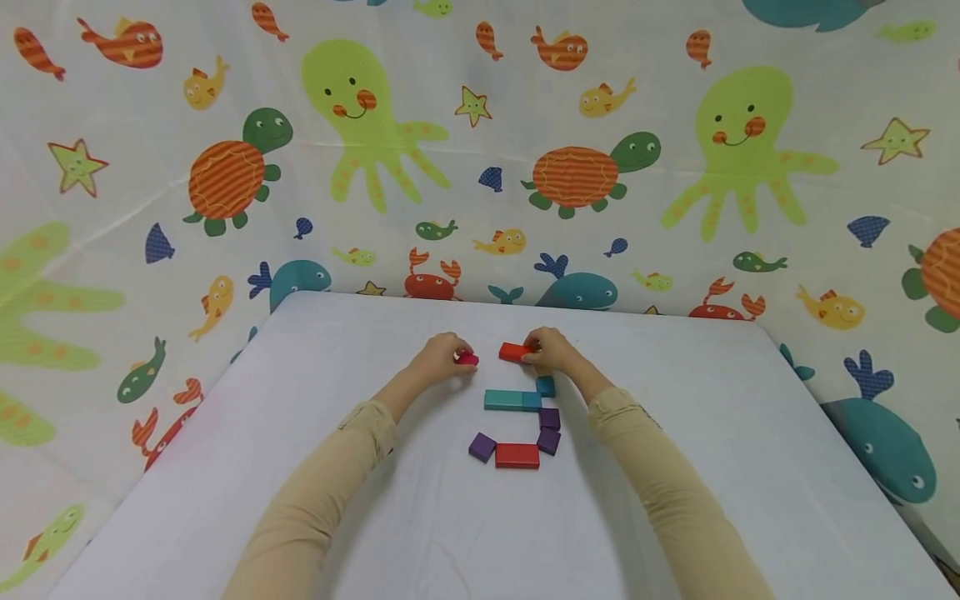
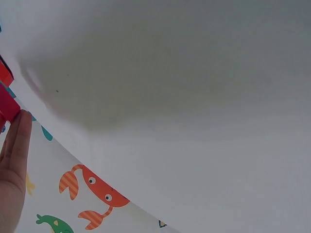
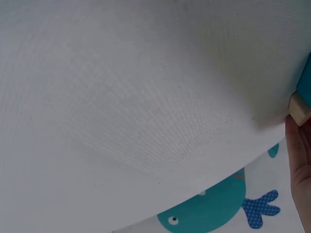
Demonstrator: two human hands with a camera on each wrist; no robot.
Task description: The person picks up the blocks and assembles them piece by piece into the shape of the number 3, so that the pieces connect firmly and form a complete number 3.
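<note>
My left hand (image 1: 437, 358) pinches a small pinkish-red block (image 1: 467, 359) just above or on the table; the left wrist view shows the same block (image 2: 7, 103) at the fingertips. To its right, my right hand (image 1: 553, 350) grips the right end of an orange-red rectangular block (image 1: 513, 352). Close under those fingers is a plain wooden block (image 3: 299, 108), mostly hidden in the head view. A teal block (image 1: 545, 387) touches or nearly touches it. Below lie a long teal block (image 1: 502, 400) and a blue square block (image 1: 532, 402), side by side.
Two purple blocks (image 1: 550, 418) run downward from the blue square. A red rectangular block (image 1: 517, 456) lies at the bottom, with another purple block (image 1: 482, 447) tilted at its left. A white cloth covers the table (image 1: 375, 533); a sea-animal curtain (image 1: 465, 175) hangs behind.
</note>
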